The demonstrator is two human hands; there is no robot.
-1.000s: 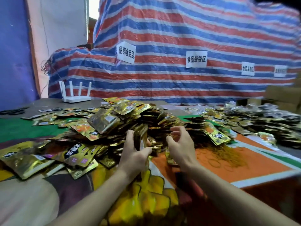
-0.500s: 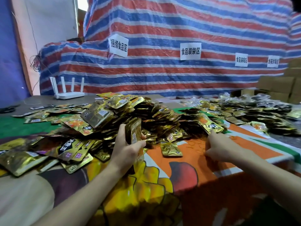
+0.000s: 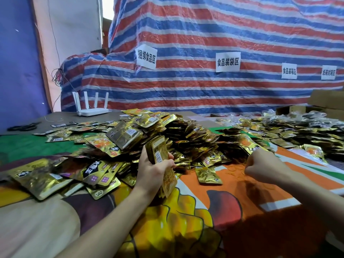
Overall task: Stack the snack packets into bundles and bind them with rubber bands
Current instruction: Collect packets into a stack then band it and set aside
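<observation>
left hand (image 3: 150, 172): fingers (image 3: 170, 156) and thumb curled tight round the stack (image 3: 159, 151), gripping its middle, just in front of the pile (image 3: 186, 133).
stack: on end, long axis near upright, top leaning toward the pile, lower end toward the surface (image 3: 232, 202); barcode face turned right.
right hand (image 3: 260, 164): right of the pile's front edge, fingers curled in a fist over the bands (image 3: 236, 169); whether they pinch one I cannot tell.
bands: loose, orange, scattered at the pile's front-right foot.

Left hand (image 3: 151, 171) raised, fingers and thumb wrapped round a packet stack (image 3: 159, 149); right hand (image 3: 260, 164) at its 3 o'clock, fisted, knuckles down
</observation>
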